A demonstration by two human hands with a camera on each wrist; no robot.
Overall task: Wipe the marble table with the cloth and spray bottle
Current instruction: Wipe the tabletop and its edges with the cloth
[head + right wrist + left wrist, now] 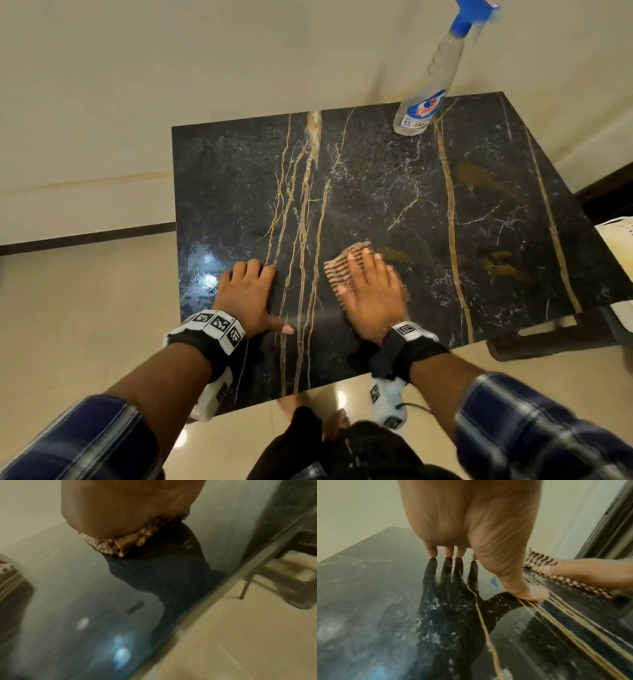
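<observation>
Right hand (371, 291) on cloth (342, 265), bottle (424, 99) "5X"

free: marble table (376, 178) centre and right | obstacle: spray bottle (424, 92) at far edge

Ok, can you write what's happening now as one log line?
step: wiping | right hand: flat on cloth | left hand: resting on table | spray bottle: far corner, untouched

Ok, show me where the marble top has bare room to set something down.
Bare: the far-left stretch of the marble table beyond the left hand, and the right side between spray bottle and near edge. Crowded: the near middle, where the right hand presses the cloth.
</observation>
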